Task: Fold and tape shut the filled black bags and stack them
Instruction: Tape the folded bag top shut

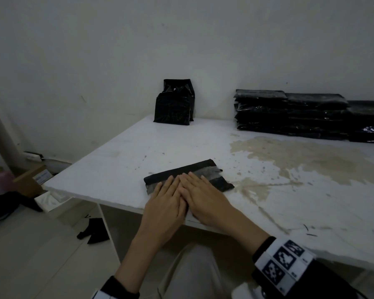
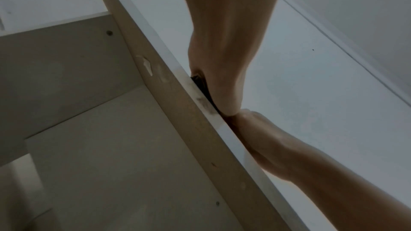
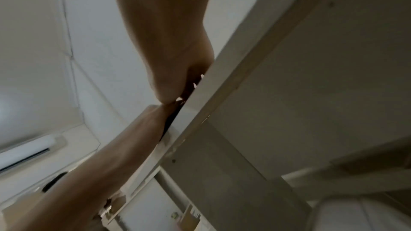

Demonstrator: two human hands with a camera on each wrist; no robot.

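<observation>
On the floor at far left a cardboard box (image 1: 31, 179) sat past the table's left edge, with black scraps (image 1: 94, 231) lying under the near corner. The white table (image 1: 121, 152) was bare along its left side. The left hand (image 1: 166, 203) lay flat, fingers straight and together, pressing the near left part of the folded black bag (image 1: 181, 171), which lay close to the near edge with a strip of tape (image 1: 203, 172) along it. The right hand (image 1: 205, 195) lay flat beside it, the two touching, fingers on the tape. At the far edge two filled bags (image 1: 174, 106) stood against the wall. A brown stain (image 1: 300, 160) spread over the open right half, and the stack of bags (image 1: 289, 114) lined the far right edge.
</observation>
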